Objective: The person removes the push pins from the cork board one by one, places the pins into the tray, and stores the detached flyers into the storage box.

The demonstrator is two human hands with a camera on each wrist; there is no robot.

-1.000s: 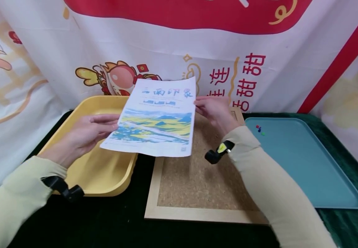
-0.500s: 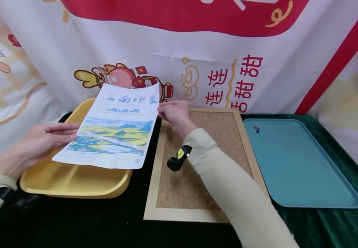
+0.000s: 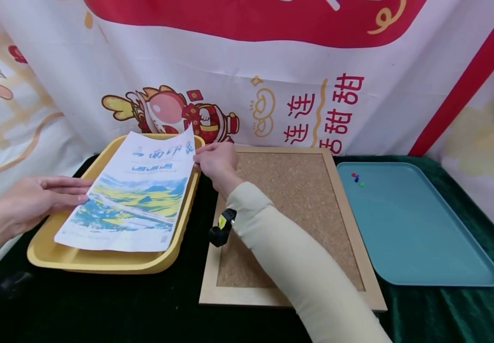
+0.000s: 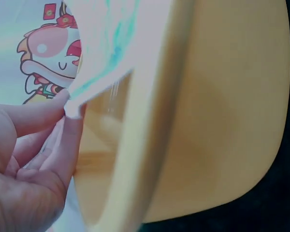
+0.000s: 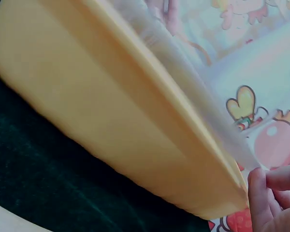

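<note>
A printed paper sheet (image 3: pixel 131 195) with a blue and yellow landscape lies over the yellow tray (image 3: pixel 101 265), its lower part within the rim. The left hand (image 3: pixel 37 202) pinches the sheet's left edge between thumb and fingers; the left wrist view shows the left hand (image 4: pixel 38 154) with the edge curling upward at the grip. At the upper right edge, the right hand (image 3: pixel 219 164) pinches the paper, lifting that corner. In the right wrist view, thumb and fingertips of the right hand (image 5: pixel 275 193) meet on the sheet beside the tray wall (image 5: pixel 101 106).
A wood-framed cork board (image 3: pixel 294 214) lies flat right of the yellow tray. Farther right, a teal tray (image 3: pixel 418 228) holds several small coloured pins (image 3: pixel 357 179) near its far left corner. A dark green cloth (image 3: pixel 123 305) covers the table; a printed fabric backdrop (image 3: pixel 187 57) rises behind.
Both hands have carried the paper sheet leftward and down, from above the gap between tray and cork board to over the yellow tray. More of the cork board now shows.
</note>
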